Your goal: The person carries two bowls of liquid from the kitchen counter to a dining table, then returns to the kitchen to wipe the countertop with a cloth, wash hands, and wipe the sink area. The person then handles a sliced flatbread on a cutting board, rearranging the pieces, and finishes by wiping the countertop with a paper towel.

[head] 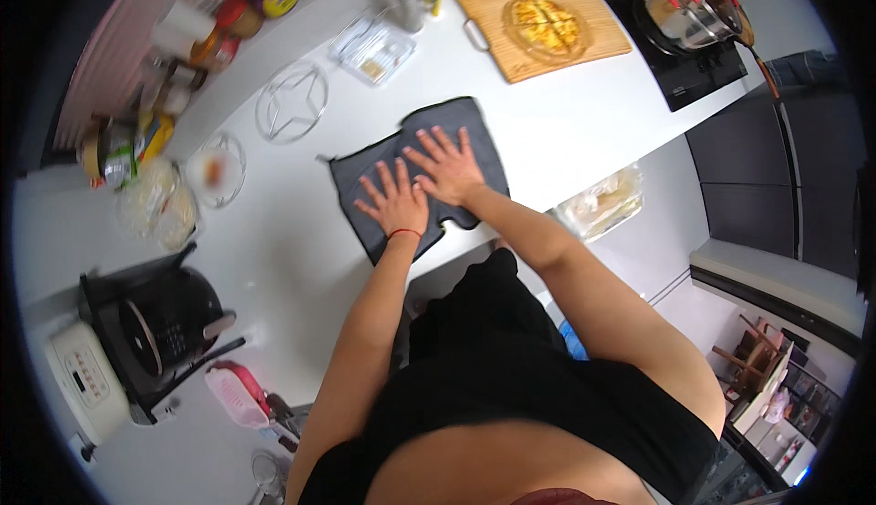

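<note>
A dark grey cloth with black edging lies spread on the white countertop, reaching its front edge. My left hand, with a thin red band at the wrist, rests palm down on the cloth, fingers apart. Beside it, slightly farther from me, my right hand lies flat on the same cloth, fingers also spread. The two thumbs are close together. Neither hand grips anything.
Behind the cloth are a wire star rack, a clear plastic container and a wooden board bearing a food dish. A pot stands on the black hob. Jars and an air fryer are leftward.
</note>
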A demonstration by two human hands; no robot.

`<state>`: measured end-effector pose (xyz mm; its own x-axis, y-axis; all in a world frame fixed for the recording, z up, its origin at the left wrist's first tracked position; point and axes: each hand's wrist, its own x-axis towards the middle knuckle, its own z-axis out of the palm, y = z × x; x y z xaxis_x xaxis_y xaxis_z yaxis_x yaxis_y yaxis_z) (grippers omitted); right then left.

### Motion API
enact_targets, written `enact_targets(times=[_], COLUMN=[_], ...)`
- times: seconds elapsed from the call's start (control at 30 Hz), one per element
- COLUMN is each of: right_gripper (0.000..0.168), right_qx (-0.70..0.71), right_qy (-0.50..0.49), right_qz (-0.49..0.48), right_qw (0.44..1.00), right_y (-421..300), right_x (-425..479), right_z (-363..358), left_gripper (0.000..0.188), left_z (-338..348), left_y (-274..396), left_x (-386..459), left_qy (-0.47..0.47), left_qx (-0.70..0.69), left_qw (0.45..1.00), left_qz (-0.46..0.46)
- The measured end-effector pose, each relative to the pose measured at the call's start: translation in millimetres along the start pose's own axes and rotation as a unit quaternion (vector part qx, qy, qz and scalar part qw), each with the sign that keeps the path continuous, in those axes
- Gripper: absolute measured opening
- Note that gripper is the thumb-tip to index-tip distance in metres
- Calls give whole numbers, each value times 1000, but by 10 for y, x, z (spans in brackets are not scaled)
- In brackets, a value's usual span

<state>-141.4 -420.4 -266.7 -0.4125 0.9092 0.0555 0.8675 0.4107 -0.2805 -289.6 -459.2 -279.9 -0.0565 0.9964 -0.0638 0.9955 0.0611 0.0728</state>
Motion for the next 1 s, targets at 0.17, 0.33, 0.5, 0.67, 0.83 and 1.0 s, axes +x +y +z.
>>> enact_targets(times=[0.17,0.33,0.5,0.67,0.83,1.0], right_gripper=[53,65,71,66,59,67], right_qx=[43,-15,-79,-168,-204,-172], right_qy=[14,-40,-46,14,94,78], right_qz=[-10,42,67,202,510,505], right_qw=[999,998,994,965,830,842], right_y=[895,2337,3654,4352,3802,2595], right_x=[-272,-1057,-1314,-1360,-1456,-1264], right_z=[-254,-805,-1254,-1248,-765,-435], left_gripper=[68,69,73,68,64,64], left_z=[33,49,102,261,223,100], left_y=[934,2431,3652,4381,4022,2907], left_x=[170,90,465,888,852,608], left_qy=[6,-33,-59,-39,-63,-59], left_qx=[25,-62,-127,-182,-184,-170], left_qw=[1000,987,968,943,923,929], left_qz=[19,146,210,274,332,324])
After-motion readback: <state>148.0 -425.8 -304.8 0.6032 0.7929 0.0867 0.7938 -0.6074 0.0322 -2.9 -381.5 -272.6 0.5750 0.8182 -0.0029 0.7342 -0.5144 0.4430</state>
